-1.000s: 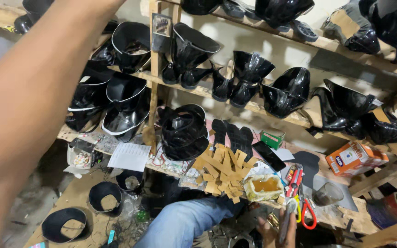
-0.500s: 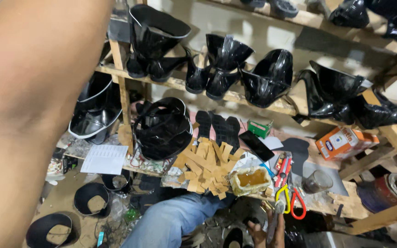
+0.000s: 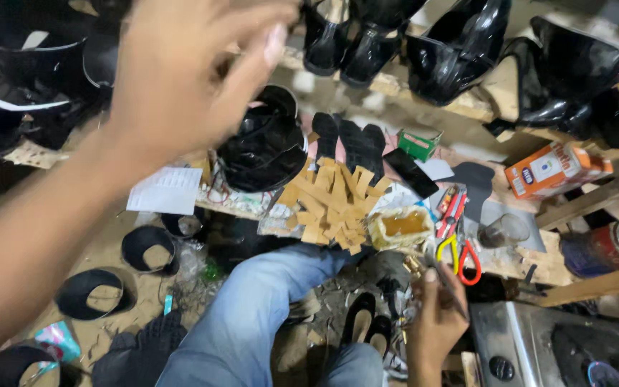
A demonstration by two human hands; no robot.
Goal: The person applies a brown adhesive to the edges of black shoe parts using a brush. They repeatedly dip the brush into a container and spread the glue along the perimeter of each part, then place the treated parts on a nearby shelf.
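Two hands work over a crowded cobbler's bench: the left hand [image 3: 188, 68], large and blurred near the lens, hangs with fingers loosely spread, holding nothing, above the glossy black shoe uppers [image 3: 263, 143] heaped at the wooden shelf's edge [image 3: 467, 107]. Lower down, the right hand [image 3: 435, 326] pinches a thin dark tool [image 3: 449, 290] upright, just beside the yellow-and-red-handled scissors [image 3: 460, 254]. Tan cardboard strips [image 3: 334, 204] fan out within reach; free room is scarce between knee and bench
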